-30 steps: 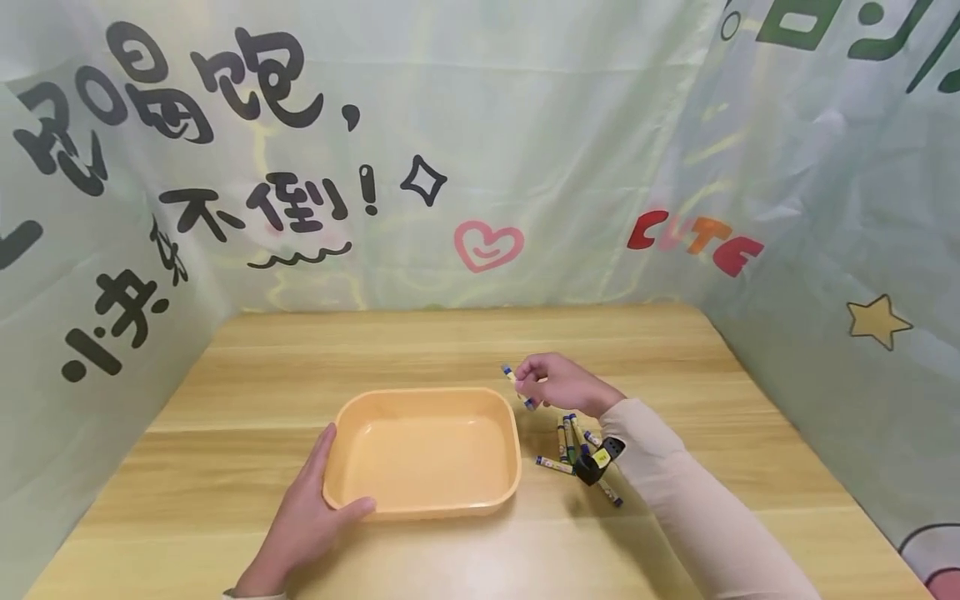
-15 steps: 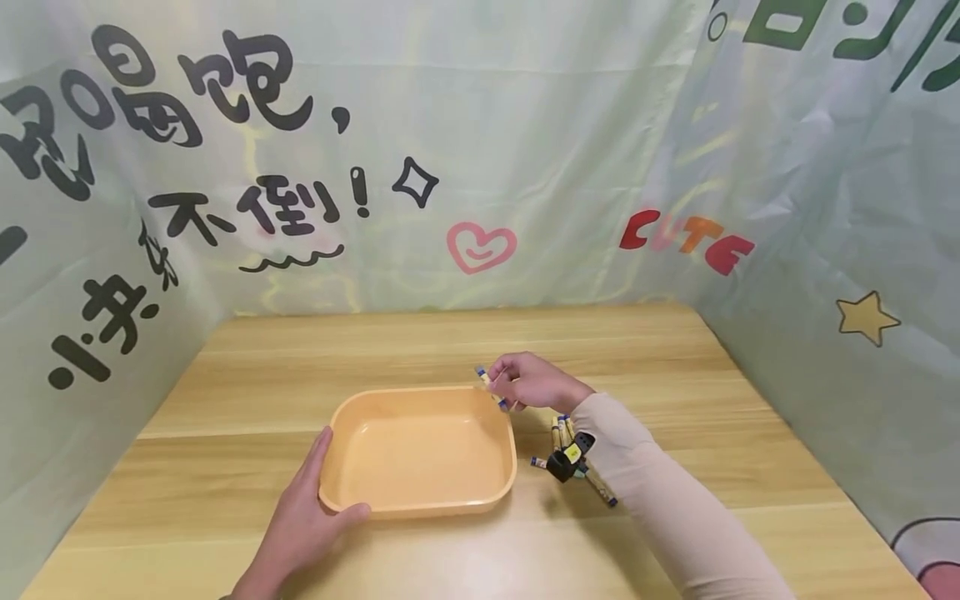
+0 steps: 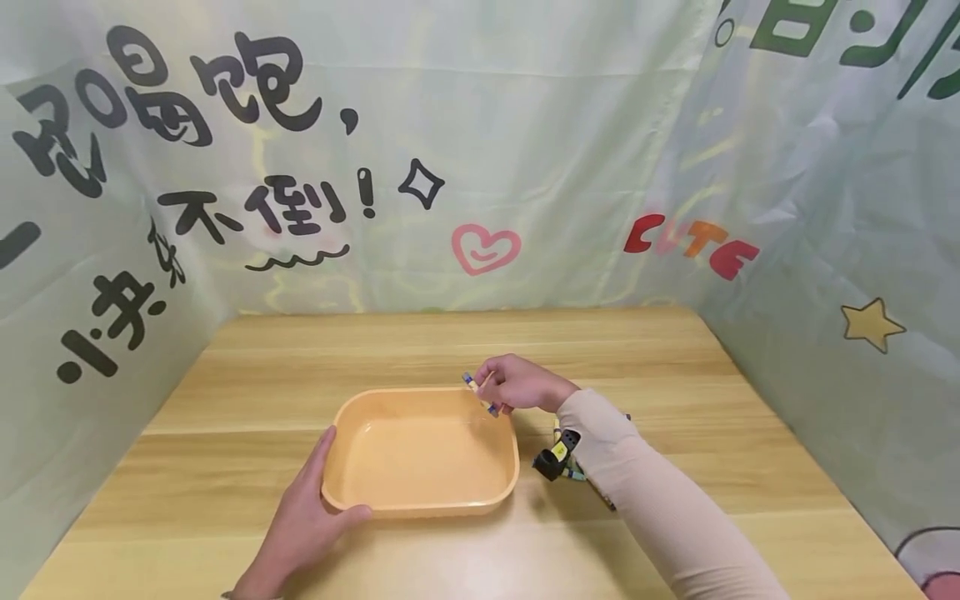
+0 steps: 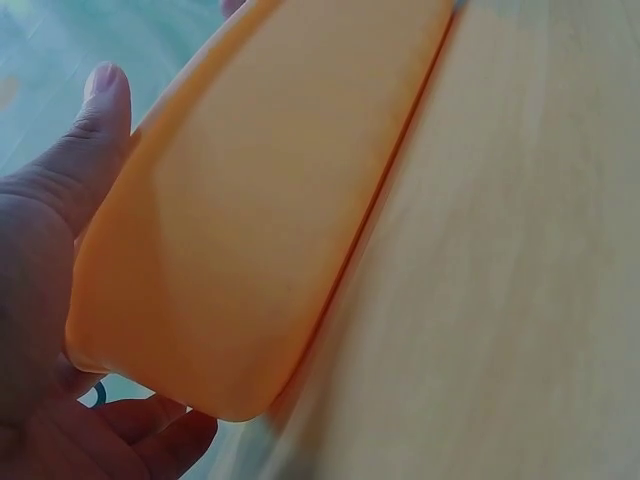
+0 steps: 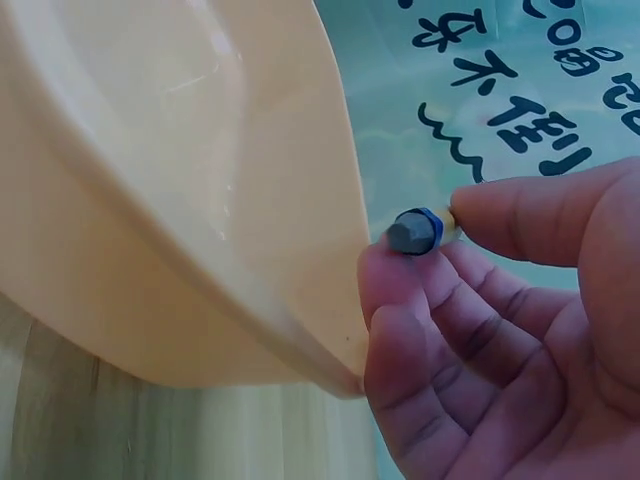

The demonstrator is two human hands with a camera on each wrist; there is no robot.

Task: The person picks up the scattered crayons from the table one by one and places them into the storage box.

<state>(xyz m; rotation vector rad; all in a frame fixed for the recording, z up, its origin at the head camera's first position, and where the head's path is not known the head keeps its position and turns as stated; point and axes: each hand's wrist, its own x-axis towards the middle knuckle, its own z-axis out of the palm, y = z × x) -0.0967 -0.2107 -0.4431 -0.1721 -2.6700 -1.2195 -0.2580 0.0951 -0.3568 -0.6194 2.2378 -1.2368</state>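
An orange-yellow plastic basin (image 3: 420, 454) sits on the table, its inside bare. My left hand (image 3: 307, 512) grips its near left corner, thumb at the front rim and fingers along the left side; the left wrist view shows thumb and fingers (image 4: 180, 440) around the basin wall (image 4: 250, 200). Above the far right corner of the basin, my right hand (image 3: 525, 385) pinches a crayon (image 3: 471, 383) between thumb and fingers. In the right wrist view that crayon (image 5: 415, 232) has a grey tip and a blue band.
Several crayons (image 3: 576, 475) lie on the wooden table (image 3: 300, 358) right of the basin, partly hidden by my right sleeve (image 3: 667, 508) and the black wrist camera (image 3: 553, 458). Printed cloth walls (image 3: 570, 150) enclose the table's back and sides.
My right hand has carried the crayon leftward, from beside the basin to over its far right corner. The left hand keeps its grip and the basin stays in place.
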